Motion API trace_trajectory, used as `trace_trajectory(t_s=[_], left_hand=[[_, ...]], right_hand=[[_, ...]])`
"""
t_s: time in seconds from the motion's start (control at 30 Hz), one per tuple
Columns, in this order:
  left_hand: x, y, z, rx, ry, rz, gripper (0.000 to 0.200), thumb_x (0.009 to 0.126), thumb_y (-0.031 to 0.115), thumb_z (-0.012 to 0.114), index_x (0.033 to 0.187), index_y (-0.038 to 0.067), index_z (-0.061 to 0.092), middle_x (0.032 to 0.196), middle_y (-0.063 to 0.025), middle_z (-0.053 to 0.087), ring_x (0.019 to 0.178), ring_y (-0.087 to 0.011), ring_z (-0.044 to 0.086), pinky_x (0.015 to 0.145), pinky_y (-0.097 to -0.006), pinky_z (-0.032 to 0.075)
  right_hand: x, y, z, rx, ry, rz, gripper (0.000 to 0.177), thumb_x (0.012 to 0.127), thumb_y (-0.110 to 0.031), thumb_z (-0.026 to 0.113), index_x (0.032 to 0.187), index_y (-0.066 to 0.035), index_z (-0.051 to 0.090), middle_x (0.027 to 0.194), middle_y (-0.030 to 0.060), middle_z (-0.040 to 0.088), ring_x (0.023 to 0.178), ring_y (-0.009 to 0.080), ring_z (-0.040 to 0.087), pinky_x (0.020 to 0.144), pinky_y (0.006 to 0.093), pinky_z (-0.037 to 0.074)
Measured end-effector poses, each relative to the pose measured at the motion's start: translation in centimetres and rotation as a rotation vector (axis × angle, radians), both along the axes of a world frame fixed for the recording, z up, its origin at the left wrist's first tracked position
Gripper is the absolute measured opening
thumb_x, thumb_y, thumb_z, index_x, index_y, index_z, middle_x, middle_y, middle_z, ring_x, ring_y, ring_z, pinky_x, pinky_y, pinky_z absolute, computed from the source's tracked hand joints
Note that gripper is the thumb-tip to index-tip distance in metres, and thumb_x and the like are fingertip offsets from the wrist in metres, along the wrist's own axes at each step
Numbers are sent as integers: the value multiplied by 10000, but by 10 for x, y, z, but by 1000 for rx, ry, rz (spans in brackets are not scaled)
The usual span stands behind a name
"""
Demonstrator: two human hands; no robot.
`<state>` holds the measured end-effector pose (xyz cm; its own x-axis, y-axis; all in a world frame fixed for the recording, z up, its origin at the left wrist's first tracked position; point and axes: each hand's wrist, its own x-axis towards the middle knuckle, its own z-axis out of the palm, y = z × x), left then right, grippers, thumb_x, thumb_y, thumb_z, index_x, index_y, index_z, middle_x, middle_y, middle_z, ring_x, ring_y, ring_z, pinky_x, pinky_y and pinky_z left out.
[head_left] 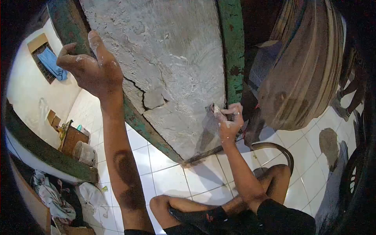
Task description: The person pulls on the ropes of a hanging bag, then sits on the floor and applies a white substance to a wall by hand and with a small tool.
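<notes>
A cracked, whitish plastered panel fills the upper middle, framed by worn green wood. My left hand is at the panel's left edge, thumb up against the frame and fingers bent around its side. White smears mark its skin. At the panel's lower right, beside the green strip, my right hand has its fingers curled and pressed together, coated in white. Something small and pale seems to stick out at its fingertips, too small to name. A dark crack runs down the panel's left part.
Below lies a white tiled floor. Striped brown cloth hangs at the right, above a curved dark strip. On the left are a bucket, a blue cloth at a window, and heaped cloths.
</notes>
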<state>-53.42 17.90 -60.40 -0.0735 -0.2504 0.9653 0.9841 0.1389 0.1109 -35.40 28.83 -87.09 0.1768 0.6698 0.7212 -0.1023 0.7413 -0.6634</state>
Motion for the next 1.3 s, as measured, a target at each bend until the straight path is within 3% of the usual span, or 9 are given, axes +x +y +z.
trace_trajectory(t_s=[0.37,0.4,0.63,0.83,0.87,1.0,1.1,1.23,1.3], left_hand=[[0,1,1,7,17,52,424,874,353,603,1011,34,359,987,-159,397,919,-348,478,832,-448,392],[1,0,1,2,12,61,425,875,356,601,1010,34,360,987,-159,397,920,-349,477,833,-448,390],[0,0,1,-4,1,69,424,874,356,605,1008,36,361,985,-159,399,928,-350,473,837,-441,384],[2,3,2,23,12,-2,421,870,356,613,1004,47,361,981,-146,402,929,-334,470,844,-440,386],[1,3,4,22,7,13,420,871,357,612,1002,47,360,980,-145,402,928,-330,469,844,-440,388],[4,1,2,7,-32,16,416,876,357,606,994,45,357,978,-145,396,933,-325,465,843,-444,389],[-2,3,1,4,-30,49,460,870,376,627,1024,35,359,992,-165,429,943,-325,490,861,-442,394],[-6,1,1,-11,8,171,490,864,390,641,1051,35,358,1009,-190,461,954,-342,513,860,-441,406],[-10,0,2,-9,-13,162,490,864,388,641,1057,38,357,1020,-194,470,959,-350,521,855,-442,411]], right_hand=[[2,8,-15,-76,-18,66,239,647,-1,753,688,-22,518,830,34,396,782,150,446,707,241,357],[3,6,-18,-155,-11,103,269,625,-92,783,729,-18,547,864,97,473,875,266,491,821,348,371],[7,-4,-2,-215,-29,68,301,660,-50,781,771,-32,501,844,62,447,790,199,523,822,344,386],[0,-4,-49,-408,36,244,251,656,33,722,756,-10,495,865,37,480,792,177,507,828,310,370],[-4,-3,-42,-161,-26,-32,259,646,34,716,738,-21,480,819,32,458,782,169,485,812,285,363],[-7,-2,-2,-146,59,-24,275,625,21,729,695,-36,469,831,37,416,781,156,441,796,263,343],[-5,-3,-20,-244,86,118,347,678,-109,793,746,-39,460,827,58,412,807,221,437,783,331,360],[-6,9,-66,-116,-95,-105,328,640,-100,815,817,-27,550,872,89,473,897,243,480,834,370,378],[-3,2,-24,-178,-55,-9,289,628,-62,788,783,-22,547,893,95,469,913,245,471,857,368,361]])
